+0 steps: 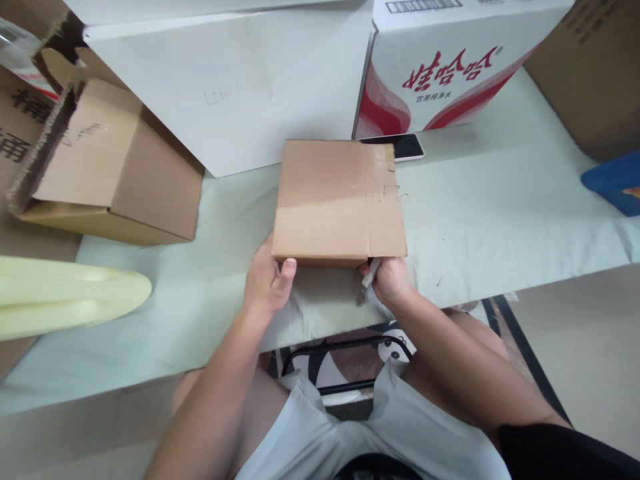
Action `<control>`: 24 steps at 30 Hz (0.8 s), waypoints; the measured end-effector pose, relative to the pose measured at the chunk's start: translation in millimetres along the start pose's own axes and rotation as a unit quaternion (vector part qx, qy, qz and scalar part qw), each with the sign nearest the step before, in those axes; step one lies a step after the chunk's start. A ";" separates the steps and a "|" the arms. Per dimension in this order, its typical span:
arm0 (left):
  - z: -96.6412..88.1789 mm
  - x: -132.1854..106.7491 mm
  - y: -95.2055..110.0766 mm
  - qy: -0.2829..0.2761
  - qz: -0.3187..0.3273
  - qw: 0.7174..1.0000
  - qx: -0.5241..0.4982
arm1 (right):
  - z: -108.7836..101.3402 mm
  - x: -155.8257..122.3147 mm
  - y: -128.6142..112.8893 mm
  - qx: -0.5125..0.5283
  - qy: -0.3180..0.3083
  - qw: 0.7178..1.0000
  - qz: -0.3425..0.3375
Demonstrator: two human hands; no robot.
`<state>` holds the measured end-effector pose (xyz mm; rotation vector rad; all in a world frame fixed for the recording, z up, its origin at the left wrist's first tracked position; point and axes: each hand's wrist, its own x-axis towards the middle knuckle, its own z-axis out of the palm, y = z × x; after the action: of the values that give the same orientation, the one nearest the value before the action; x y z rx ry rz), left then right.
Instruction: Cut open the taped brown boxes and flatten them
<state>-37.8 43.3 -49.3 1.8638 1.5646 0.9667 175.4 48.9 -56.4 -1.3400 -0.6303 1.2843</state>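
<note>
A small brown cardboard box (323, 200) sits on the cloth in front of me, with faint handwriting on the flap at its right. My left hand (267, 277) grips its near left corner, the thumb along the front side and the other fingers partly hidden behind the box. Under the right flap is my right hand (393, 280), closed, its fingertips mostly covered by the cardboard. A pale, whitish piece (370, 273) sticks out from between its fingers; I cannot make out what it is.
Behind the box stand a large white carton (240, 93) and a red-and-white water carton (440, 73). A phone (407, 147) lies by them. An open brown box (145, 173) and a pale yellow object (75, 297) are at left, a blue object (615, 183) at right.
</note>
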 end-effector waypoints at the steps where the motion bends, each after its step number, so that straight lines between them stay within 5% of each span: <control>1: 0.0 0.0 0.0 -0.001 -0.002 1.000 0.003 | -0.2 0.1 0.4 -0.001 0.001 1.000 0.000; 24: 1.9 -2.2 -5.7 0.004 -0.019 1.000 0.015 | -0.8 1.3 2.6 -0.004 -0.007 1.000 0.005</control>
<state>-40.0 42.4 -55.3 1.8465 1.6221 0.9403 175.7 49.2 -59.4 -1.3435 -0.6400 1.3008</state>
